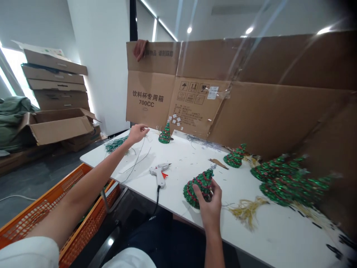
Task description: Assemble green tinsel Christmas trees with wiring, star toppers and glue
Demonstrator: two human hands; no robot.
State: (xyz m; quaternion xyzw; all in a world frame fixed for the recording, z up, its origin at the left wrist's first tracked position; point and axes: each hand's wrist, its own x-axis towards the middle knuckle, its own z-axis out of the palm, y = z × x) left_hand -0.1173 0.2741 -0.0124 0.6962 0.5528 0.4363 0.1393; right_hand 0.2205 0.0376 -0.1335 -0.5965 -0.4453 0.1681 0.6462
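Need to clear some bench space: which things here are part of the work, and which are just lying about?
Work: right hand holding a green sequinned cone tree; left hand by thin green wires; white glue gun.
Lying about: orange plastic crate; brown cardboard sheet; stacked cardboard boxes.

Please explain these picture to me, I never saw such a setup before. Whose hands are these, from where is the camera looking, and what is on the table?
There is no machine here. These are a person's own two bare hands, and the single picture comes from a camera worn on that person's head, looking forward and down. The right hand grips a green tinsel tree with red trim. The left hand is raised near a bundle of green tinsel wire; I cannot tell if it holds a thin wire. On the white table lie a hot glue gun, a tuft of gold wire and more green tinsel trees. A cardboard sheet stands behind them.
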